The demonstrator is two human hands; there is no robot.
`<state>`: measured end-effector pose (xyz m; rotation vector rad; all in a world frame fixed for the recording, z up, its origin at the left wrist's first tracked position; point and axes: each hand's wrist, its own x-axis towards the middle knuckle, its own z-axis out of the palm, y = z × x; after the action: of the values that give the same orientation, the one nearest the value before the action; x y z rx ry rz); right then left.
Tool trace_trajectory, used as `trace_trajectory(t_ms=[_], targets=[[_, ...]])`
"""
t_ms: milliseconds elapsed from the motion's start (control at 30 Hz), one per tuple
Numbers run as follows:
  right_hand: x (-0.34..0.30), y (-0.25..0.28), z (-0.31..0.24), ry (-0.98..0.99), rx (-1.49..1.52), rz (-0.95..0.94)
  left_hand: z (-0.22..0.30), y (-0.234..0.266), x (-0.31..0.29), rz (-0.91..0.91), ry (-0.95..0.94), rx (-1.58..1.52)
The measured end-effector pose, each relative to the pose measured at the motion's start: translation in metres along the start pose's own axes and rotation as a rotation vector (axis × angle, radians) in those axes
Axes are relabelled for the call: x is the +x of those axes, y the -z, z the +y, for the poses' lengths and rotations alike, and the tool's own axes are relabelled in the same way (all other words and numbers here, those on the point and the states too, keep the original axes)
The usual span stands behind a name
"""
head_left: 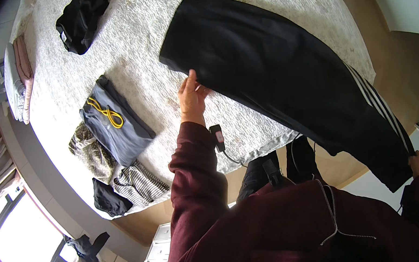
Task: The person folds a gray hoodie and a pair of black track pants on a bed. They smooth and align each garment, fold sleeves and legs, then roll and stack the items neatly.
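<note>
A pair of black trousers (264, 62) with white side stripes is stretched across the bed, folded lengthwise, its wide end lying far from me. The lower leg hangs past the bed's near right edge. My left hand (193, 98) is closed on the trousers' left edge, near the wide end, with some fingers hidden under the cloth. Far out to the right, my right hand (417, 164) grips the trousers at the leg end, by the stripes.
Left on the bed (141, 43) lie folded grey-blue trousers (123, 125) with a yellow drawstring, a patterned garment (91, 150), a striped one (140, 183) and a small black one (109, 198). Another black garment (82, 19) lies farther back. A small black device (217, 137) with a cable hangs by my left sleeve.
</note>
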<state>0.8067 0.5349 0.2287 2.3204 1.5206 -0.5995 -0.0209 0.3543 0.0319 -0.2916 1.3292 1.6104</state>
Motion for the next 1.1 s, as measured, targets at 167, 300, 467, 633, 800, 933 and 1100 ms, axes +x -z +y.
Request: trace_trajectory(t_ms=[167,300,467,633,800,933,1100], targets=[[0.001,0.022,0.006,0.001,-0.095,0.064,0.016,-0.017,0.038,0.064,-0.088,-0.093],[0.003,0.032,0.011,0.014,-0.126,0.116,0.029,-0.006,0.063,0.166,-0.235,-0.274],[0.006,0.045,0.016,-0.054,-0.148,0.132,0.034,-0.001,0.06,0.163,-0.286,-0.258],[0.016,0.064,0.002,0.093,-0.195,0.186,0.044,-0.017,0.044,0.221,-0.413,-0.09],[0.028,0.128,-0.008,0.205,-0.305,0.334,0.07,-0.016,-0.007,0.353,-0.571,0.133],[0.055,0.208,-0.045,0.281,-0.383,0.322,0.074,0.036,-0.106,0.324,-0.589,0.047],[0.1,0.252,-0.21,0.56,-0.57,0.402,0.065,0.127,-0.231,0.493,-0.613,-0.221]])
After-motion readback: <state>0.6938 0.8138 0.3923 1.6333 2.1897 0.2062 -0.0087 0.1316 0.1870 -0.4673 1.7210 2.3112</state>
